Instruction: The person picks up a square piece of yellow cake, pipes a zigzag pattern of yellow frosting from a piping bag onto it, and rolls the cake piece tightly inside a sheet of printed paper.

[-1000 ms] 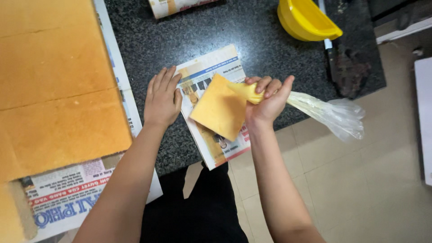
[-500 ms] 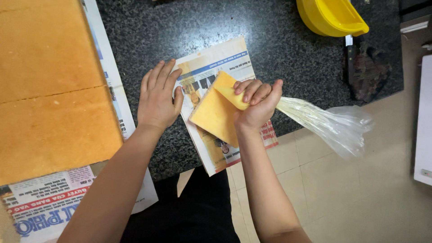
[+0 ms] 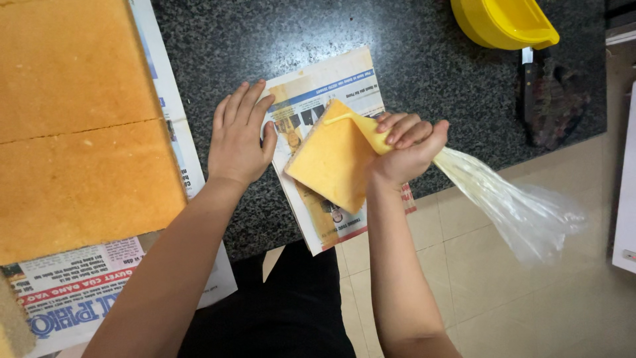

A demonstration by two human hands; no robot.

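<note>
- Head view, nearest first: my right hand (image 3: 407, 149) is fisted tight around a clear piping bag (image 3: 503, 202). Its filled yellow tip runs out past my fingers; the slack, empty plastic trails right, off the counter and over the tiled floor (image 3: 464, 292).
- Tip rests on the upper corner of a square slice of yellow sponge cake (image 3: 334, 159), a thin line of yellow cream at that edge.
- Slice lies tilted on a sheet of newspaper (image 3: 331, 79), which overhangs the counter's front edge.
- My left hand (image 3: 238, 139) lies flat and open, fingers spread, palm on the dark speckled counter (image 3: 397, 40), fingertips touching the newspaper's left edge. It holds nothing.
- Farther left: large slab of sponge cake (image 3: 79, 126), scored across, on a second spread of newspaper (image 3: 86, 285).
- Far right, back of counter: yellow bowl (image 3: 503, 23); just beside it a dark-handled knife (image 3: 528, 86).
</note>
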